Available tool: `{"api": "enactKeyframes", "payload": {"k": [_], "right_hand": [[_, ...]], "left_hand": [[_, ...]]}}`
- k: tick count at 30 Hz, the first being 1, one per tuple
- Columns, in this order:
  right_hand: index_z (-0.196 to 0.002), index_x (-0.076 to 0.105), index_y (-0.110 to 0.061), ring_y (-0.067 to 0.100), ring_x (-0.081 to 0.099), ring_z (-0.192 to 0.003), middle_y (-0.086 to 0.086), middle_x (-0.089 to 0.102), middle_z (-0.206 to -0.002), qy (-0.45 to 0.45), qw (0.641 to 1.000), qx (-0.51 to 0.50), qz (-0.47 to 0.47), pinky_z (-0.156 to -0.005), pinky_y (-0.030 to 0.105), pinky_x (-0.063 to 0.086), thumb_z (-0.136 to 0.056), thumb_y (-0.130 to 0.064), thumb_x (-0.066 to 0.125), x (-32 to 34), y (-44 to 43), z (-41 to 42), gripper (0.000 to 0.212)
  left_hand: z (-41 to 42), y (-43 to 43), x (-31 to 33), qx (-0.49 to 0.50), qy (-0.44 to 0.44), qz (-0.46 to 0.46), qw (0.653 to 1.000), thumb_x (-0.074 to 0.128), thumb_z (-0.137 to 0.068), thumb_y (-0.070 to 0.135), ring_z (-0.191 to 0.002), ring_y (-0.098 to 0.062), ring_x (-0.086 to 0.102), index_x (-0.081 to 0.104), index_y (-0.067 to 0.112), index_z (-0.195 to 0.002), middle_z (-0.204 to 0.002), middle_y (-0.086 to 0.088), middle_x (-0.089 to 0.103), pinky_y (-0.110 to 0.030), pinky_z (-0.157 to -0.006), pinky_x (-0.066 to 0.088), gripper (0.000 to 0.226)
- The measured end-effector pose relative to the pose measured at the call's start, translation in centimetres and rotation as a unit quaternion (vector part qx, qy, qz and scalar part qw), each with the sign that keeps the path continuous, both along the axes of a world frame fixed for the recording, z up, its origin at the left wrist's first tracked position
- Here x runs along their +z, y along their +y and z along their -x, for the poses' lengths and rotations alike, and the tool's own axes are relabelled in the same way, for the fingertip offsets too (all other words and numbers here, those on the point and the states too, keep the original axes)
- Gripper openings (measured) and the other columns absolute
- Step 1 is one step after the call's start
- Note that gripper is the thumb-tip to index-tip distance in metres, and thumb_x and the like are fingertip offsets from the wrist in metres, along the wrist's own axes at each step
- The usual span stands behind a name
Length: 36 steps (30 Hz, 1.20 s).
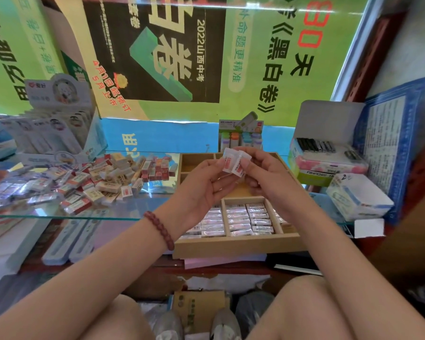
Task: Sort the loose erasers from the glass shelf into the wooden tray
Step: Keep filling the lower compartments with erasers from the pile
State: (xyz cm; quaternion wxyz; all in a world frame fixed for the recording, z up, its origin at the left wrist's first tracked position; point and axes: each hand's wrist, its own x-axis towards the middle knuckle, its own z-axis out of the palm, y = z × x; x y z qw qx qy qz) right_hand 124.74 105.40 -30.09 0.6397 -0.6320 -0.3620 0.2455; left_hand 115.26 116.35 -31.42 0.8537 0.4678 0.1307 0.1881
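Both hands raised over wooden tray [231, 245]: left hand [201, 185] and right hand [263, 177] together, pinching erasers [233, 161].

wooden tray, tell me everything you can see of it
The wooden tray is a shallow rectangular box of pale plain wood, split by thin dividers into compartments. The near compartments hold neat rows of wrapped erasers; two far left ones look empty. It lies flat, front wall toward the person. The left hand and right hand pinch small erasers above it, hiding its middle, without touching it.
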Motion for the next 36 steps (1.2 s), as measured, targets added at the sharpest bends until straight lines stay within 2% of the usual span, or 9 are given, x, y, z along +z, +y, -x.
{"api": "enactKeyframes", "payload": {"k": [6, 12, 17, 23, 27, 30, 32, 34, 36], "right_hand": [[-0.106, 0.062, -0.022, 0.004, 0.035, -0.051, -0.001, 0.044, -0.067, 0.013, 1.0, -0.006, -0.002, -0.044, 0.014, 0.03, -0.099, -0.014, 0.046, -0.2, -0.1, -0.5, 0.019], [-0.095, 0.065, -0.018, 0.003, 0.041, -0.046, -0.005, 0.059, -0.062, 0.029, 0.998, -0.06, -0.007, -0.048, 0.017, 0.035, -0.091, -0.012, 0.061, -0.1, -0.5, -0.7, 0.008], [-0.1, 0.062, -0.02, 0.003, 0.045, -0.047, -0.009, 0.061, -0.059, 0.038, 0.997, -0.06, -0.001, -0.055, 0.021, 0.042, -0.087, -0.012, 0.066, -0.1, -0.7, -1.1, 0.016], [-0.116, 0.062, -0.011, 0.006, 0.044, -0.05, -0.001, 0.057, -0.074, 0.105, 0.994, -0.022, -0.005, -0.045, 0.017, 0.034, -0.096, -0.02, 0.051, -0.3, -0.7, -1.6, 0.025], [-0.104, 0.067, -0.017, 0.001, 0.05, -0.056, -0.012, 0.061, -0.066, 0.017, 0.997, -0.014, 0.069, -0.048, 0.015, 0.035, -0.087, -0.026, 0.066, -0.5, -1.0, -1.4, 0.019], [-0.097, 0.065, -0.026, -0.001, 0.056, -0.06, -0.014, 0.064, -0.071, -0.011, 0.998, -0.002, 0.061, -0.053, 0.014, 0.038, -0.086, -0.022, 0.068, -0.5, -1.6, -1.6, 0.013], [-0.099, 0.063, -0.032, 0.002, 0.061, -0.071, -0.013, 0.066, -0.087, -0.095, 0.993, -0.027, 0.069, -0.062, 0.014, 0.046, -0.083, -0.022, 0.071, -0.6, -2.5, -2.5, 0.02], [-0.102, 0.062, -0.034, 0.009, 0.063, -0.083, -0.011, 0.065, -0.096, -0.204, 0.971, -0.067, 0.106, -0.075, 0.023, 0.05, -0.082, -0.022, 0.072, -0.9, -3.9, -3.6, 0.025], [-0.105, 0.062, -0.035, 0.0, 0.056, -0.075, -0.016, 0.061, -0.09, -0.249, 0.952, -0.085, 0.155, -0.07, 0.02, 0.045, -0.08, -0.02, 0.074, -1.2, -5.5, -4.6, 0.032]], "left_hand": [[-0.2, -0.3, 0.3, -0.006, 0.018, -0.046, 0.999, 0.048, -0.096, 0.016, -0.086, -0.013, 0.07, 0.06, 0.01, -0.116, -0.098, -0.005, 0.073, -0.024, -0.081, 0.056, 0.024], [-0.3, -1.2, 0.5, 0.0, 0.033, -0.129, 0.991, 0.052, -0.094, 0.021, -0.085, -0.014, 0.071, 0.065, 0.015, -0.103, -0.091, -0.005, 0.074, -0.023, -0.076, 0.057, 0.017], [-0.2, -1.9, 0.4, 0.002, 0.056, -0.273, 0.96, 0.061, -0.089, 0.022, -0.088, -0.015, 0.071, 0.067, 0.014, -0.104, -0.092, -0.006, 0.074, -0.024, -0.081, 0.056, 0.018], [-0.6, -1.6, 0.1, 0.019, 0.038, -0.261, 0.964, 0.059, -0.09, 0.019, -0.089, -0.016, 0.071, 0.063, 0.013, -0.114, -0.095, -0.005, 0.074, -0.024, -0.081, 0.056, 0.026], [-0.9, -1.8, -0.5, 0.026, 0.048, -0.316, 0.947, 0.061, -0.089, 0.02, -0.086, -0.007, 0.07, 0.052, 0.016, -0.113, -0.089, 0.003, 0.074, -0.016, -0.077, 0.053, 0.026], [-1.4, -1.8, -0.9, 0.02, 0.064, -0.341, 0.938, 0.067, -0.084, 0.014, -0.088, -0.007, 0.068, 0.036, 0.021, -0.114, -0.083, 0.006, 0.072, -0.017, -0.078, 0.051, 0.044], [-1.8, -1.8, -1.2, -0.005, 0.068, -0.38, 0.922, 0.072, -0.078, 0.012, -0.096, -0.009, 0.066, 0.031, 0.02, -0.12, -0.094, 0.008, 0.07, -0.025, -0.086, 0.051, 0.059], [-2.1, -1.9, -1.2, -0.025, 0.082, -0.427, 0.9, 0.075, -0.076, 0.019, -0.105, -0.008, 0.062, 0.026, 0.018, -0.129, -0.11, 0.008, 0.063, -0.029, -0.091, 0.05, 0.072], [-2.5, -2.0, -1.2, -0.023, 0.093, -0.457, 0.884, 0.074, -0.076, 0.025, -0.107, -0.008, 0.06, 0.022, 0.016, -0.135, -0.12, 0.003, 0.059, -0.027, -0.091, 0.05, 0.079]]}}
